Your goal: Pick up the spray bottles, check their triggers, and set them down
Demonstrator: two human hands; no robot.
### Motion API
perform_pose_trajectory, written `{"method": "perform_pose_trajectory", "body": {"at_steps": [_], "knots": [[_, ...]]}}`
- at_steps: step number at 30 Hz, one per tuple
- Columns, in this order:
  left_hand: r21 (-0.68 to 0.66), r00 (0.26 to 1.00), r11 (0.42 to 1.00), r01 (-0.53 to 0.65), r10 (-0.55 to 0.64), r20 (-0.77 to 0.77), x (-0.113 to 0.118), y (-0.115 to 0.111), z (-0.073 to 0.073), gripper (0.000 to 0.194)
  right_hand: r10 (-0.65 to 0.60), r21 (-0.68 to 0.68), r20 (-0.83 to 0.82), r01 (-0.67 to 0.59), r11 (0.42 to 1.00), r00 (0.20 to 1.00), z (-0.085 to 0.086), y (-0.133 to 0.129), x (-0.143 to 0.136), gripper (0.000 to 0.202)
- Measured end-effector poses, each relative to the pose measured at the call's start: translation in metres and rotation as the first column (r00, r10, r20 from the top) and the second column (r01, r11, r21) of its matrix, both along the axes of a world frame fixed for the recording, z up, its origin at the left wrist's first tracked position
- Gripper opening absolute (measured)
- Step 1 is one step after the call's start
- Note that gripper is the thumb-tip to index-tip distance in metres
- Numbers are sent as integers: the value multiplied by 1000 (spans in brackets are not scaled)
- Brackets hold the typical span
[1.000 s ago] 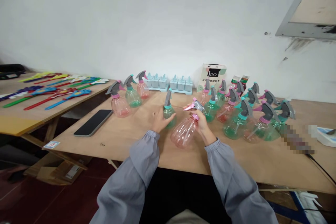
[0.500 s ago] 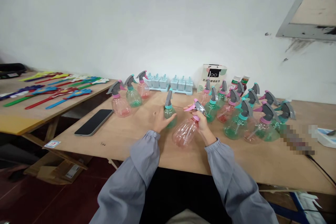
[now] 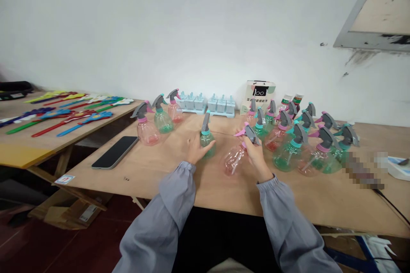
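Note:
In the head view my left hand is wrapped round the body of a green spray bottle, thumb across its front. The bottle stands upright on the table, its grey nozzle head on top. My right hand grips a clear pink spray bottle at the neck, just under its pink and grey trigger head. That bottle leans, its base toward the lower left; whether it touches the table I cannot tell. Past my right hand stand several green and pink spray bottles, the nearest a green one.
Three spray bottles, a pink one in front, stand left beside a phone. Pale blue ice-pop moulds and a printed box line the wall. Hand-shaped clappers lie on the left table. A white tray sits far right.
My right hand has moved to the right with the pink spray bottle, closer to the bottles grouped there. My left hand stays on the green spray bottle.

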State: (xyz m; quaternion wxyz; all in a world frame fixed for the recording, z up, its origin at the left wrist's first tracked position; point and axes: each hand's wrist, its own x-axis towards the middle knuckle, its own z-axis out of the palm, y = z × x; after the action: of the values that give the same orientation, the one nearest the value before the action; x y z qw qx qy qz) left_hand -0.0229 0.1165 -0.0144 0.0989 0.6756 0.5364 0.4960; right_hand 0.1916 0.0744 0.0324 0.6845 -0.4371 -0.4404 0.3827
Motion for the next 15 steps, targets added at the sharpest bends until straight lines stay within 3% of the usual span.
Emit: {"method": "perform_pose_trajectory", "body": {"at_steps": [4,7,15], "knots": [[-7,999,1000,-13,13,-30,0,0,0,56,-278,55,177,273,960,944,6,-14,33,25],[-1,999,1000,-29,29,-38,0,1,0,55,-400,129,317,379,916,860,12,-24,49,25],[-36,998,999,-28,26,-54,0,-1,2,58,-480,199,450,439,876,753,12,-19,54,29]]}}
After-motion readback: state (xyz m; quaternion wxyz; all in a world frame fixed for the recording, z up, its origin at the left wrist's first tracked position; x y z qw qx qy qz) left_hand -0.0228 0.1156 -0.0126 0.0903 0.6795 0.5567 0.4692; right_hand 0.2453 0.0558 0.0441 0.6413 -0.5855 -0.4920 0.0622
